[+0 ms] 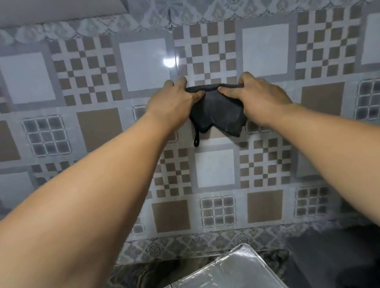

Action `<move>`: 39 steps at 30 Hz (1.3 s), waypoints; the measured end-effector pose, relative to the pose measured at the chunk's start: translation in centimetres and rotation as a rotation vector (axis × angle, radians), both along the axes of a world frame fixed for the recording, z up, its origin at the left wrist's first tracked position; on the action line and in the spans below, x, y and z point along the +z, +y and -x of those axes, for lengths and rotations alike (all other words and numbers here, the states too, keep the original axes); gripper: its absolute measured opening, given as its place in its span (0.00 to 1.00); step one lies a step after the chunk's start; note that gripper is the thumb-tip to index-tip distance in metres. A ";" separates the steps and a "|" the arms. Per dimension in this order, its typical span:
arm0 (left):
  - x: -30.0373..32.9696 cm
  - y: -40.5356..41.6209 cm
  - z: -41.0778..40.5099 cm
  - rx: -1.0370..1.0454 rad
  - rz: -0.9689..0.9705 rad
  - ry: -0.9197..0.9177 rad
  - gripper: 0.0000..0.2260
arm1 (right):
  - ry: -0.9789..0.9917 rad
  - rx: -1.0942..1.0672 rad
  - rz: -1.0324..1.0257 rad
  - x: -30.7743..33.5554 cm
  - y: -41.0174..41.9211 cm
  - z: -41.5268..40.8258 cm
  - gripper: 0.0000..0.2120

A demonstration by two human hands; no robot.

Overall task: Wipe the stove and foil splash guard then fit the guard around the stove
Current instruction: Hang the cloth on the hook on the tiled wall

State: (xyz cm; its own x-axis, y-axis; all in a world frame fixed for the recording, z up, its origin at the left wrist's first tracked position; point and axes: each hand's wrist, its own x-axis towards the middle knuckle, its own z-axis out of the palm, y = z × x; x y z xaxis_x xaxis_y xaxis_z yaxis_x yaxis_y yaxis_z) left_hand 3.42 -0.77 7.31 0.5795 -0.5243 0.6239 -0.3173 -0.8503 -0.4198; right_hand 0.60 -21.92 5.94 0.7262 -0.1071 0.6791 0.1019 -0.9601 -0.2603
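left hand (pixel 178 98) and right hand (pixel 261 96) pinch a dark cloth (pixel 216 111) against tiled wall (pixel 95 126) — foil guard (pixel 224 274) on counter (pixel 134 276) below.

A dark grey cloth (pixel 216 111), soft and matt with a fine nap, is gripped along its upper edge, pinched between the left hand (pixel 178 98) and the right hand (pixel 259 96); a small fabric loop is seen hanging below the grip. Behind the grip, glazed ceramic wall tiles (pixel 143 64) are shown glossy and smooth, with a lamp's reflection. Well below the grip, a crinkled, shiny foil splash guard (pixel 224 274) is laid on a polished, veined stone counter (pixel 136 276).
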 end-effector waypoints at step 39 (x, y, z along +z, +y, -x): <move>-9.2 4.0 9.3 -0.072 0.712 0.516 0.27 | 0.382 0.088 -0.084 -9.3 0.6 9.6 0.27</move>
State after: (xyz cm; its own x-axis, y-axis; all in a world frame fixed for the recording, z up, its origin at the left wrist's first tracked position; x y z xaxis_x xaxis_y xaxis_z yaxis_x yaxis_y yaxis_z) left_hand -5.86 3.22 -1.85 0.8596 -0.1571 0.4862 -0.3843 -0.8260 0.4125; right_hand -9.01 -21.35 -3.33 0.9335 -0.0774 0.3500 0.0631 -0.9257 -0.3730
